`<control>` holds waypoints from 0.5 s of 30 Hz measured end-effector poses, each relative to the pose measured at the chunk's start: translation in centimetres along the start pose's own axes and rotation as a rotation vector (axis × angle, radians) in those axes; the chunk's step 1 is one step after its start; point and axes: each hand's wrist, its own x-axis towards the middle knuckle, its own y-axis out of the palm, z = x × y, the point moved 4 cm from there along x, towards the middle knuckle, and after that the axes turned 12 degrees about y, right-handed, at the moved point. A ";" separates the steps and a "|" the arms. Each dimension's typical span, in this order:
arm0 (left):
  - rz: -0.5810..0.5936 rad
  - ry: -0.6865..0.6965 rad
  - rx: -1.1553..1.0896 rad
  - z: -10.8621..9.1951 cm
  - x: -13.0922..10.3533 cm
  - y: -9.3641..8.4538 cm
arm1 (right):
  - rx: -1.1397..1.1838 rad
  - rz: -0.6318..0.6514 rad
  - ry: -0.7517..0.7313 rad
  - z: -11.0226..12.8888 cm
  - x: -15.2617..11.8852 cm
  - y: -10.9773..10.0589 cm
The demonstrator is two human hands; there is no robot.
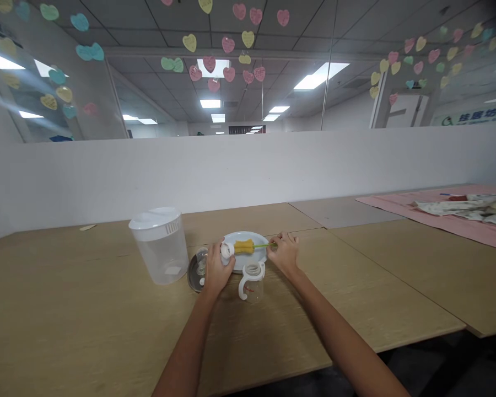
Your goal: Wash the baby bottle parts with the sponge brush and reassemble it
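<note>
My left hand (218, 270) is closed round a small white bottle collar (227, 250) above a white plate (238, 267). In my right hand (286, 252) is the thin green handle of a bottle brush (243, 246), pinched between the fingers. The brush's yellow sponge head points left, its end right at the collar; whether it reaches inside I cannot tell. Just in front of the plate stands a clear baby bottle (254, 284) with white handles and an open top. Left of my left hand, a dark round tray (193, 274) carries a clear cap (201, 257) and small parts, partly hidden by the hand.
A tall translucent bucket (159, 248) with a white lid stands left of the tray. Farther right, a pink cloth (388, 204) with patterned fabric covers the table (107, 331). A white wall (240, 171) with glass above closes off the back.
</note>
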 end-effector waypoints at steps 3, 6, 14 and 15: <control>-0.004 0.033 -0.034 0.0 0.1 0.2 | 0.039 0.031 -0.012 0.2 0.0 0.1; 0.015 0.047 -0.061 0.2 0.0 0.5 | 0.080 0.064 -0.055 0.5 -0.1 0.1; 0.001 -0.078 -0.114 0.5 0.1 -0.2 | 0.182 0.048 -0.079 0.5 0.0 -0.7; -0.005 -0.071 -0.115 0.4 0.1 -0.4 | 0.198 0.035 -0.082 0.5 0.0 -0.8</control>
